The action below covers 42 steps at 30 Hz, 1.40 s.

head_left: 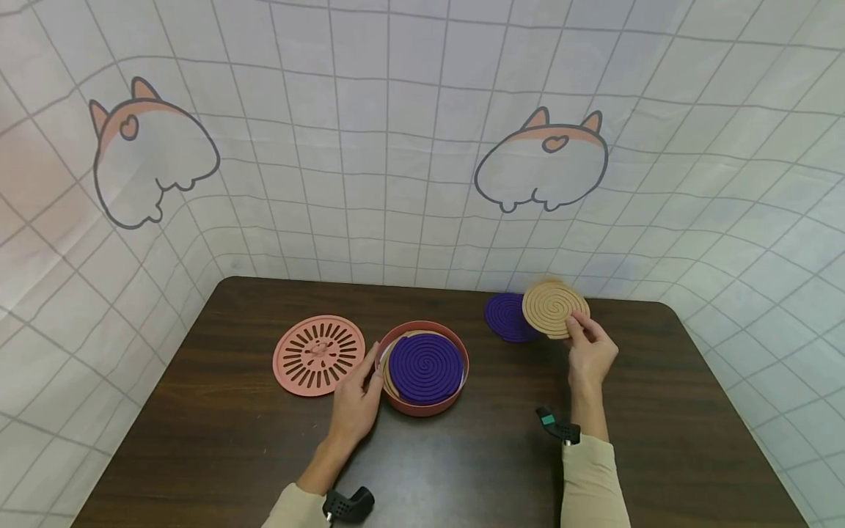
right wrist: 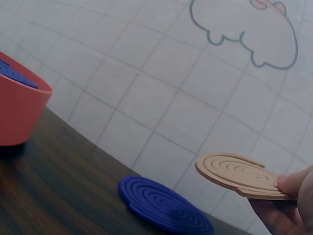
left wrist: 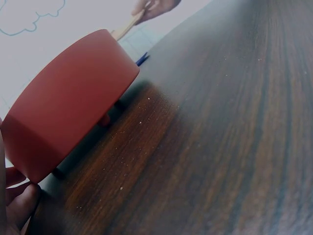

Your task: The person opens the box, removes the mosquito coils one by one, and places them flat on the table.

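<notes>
My right hand [head_left: 590, 356] pinches a tan mosquito coil [head_left: 553, 308] by its edge, thumb on top and fingers beneath. In the right wrist view the held coil is raised, to the right of a purple mosquito coil [right wrist: 164, 203] that lies flat on the table. At the left side of a round red mosquito coil box [head_left: 422, 410], my left hand [head_left: 356, 403] holds the wall, with fingertips low on it in the left wrist view. Inside that box a purple coil [head_left: 425, 368] lies on top, and tan coil edges [head_left: 388, 380] show beneath it.
A round pink slotted lid [head_left: 319, 356] lies on the dark wooden table [head_left: 462, 469], left of the box and close to my left hand. White gridded cloth [head_left: 409, 147] with animal drawings hangs behind the table's far edge and along both sides.
</notes>
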### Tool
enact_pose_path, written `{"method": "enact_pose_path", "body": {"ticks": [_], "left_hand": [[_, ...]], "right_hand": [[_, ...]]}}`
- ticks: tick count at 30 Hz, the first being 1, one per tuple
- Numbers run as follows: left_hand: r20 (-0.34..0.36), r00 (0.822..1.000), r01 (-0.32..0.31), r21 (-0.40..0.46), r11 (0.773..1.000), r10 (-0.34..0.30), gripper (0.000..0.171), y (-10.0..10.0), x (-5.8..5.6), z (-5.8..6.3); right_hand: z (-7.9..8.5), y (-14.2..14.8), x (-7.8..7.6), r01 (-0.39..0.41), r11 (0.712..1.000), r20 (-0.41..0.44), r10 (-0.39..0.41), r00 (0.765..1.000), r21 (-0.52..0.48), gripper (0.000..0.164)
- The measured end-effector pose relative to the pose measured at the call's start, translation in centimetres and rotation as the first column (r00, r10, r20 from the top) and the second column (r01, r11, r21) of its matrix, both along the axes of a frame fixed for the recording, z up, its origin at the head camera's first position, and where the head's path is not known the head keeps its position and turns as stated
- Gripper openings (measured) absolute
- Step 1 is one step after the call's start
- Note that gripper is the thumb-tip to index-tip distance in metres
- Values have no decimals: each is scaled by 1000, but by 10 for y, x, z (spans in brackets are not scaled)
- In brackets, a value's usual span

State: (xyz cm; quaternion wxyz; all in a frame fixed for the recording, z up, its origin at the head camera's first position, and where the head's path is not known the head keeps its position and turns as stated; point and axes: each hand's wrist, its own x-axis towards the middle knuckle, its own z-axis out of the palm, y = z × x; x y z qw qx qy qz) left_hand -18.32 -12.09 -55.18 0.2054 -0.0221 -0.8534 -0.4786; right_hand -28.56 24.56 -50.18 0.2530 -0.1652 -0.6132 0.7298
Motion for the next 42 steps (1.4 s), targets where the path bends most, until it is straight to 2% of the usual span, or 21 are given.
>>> {"method": "enact_pose_path", "body": {"ticks": [6,12,23,36,42], "left_hand": [[13,1000,1,15,1000,-1,49,-1,1,1],[19,1000,1,21,1000,-2,49,-2,0,2],[-5,1000,2,17,1000,-2,49,-1,0,0],[34,999,8,32,999,-9,50,-1,1,2],[25,1000,10,25,1000,-10,50,-1,0,1]], "right_hand": [[-10,4,0,52,998,62,-54,997,41,30],[-15,5,-1,80,996,102,-83,991,37,29],[-25,13,-1,112,991,181,-123,976,68,29],[-24,20,1,119,991,211,-129,969,63,36],[-25,22,0,117,991,236,-129,963,64,37]]}}
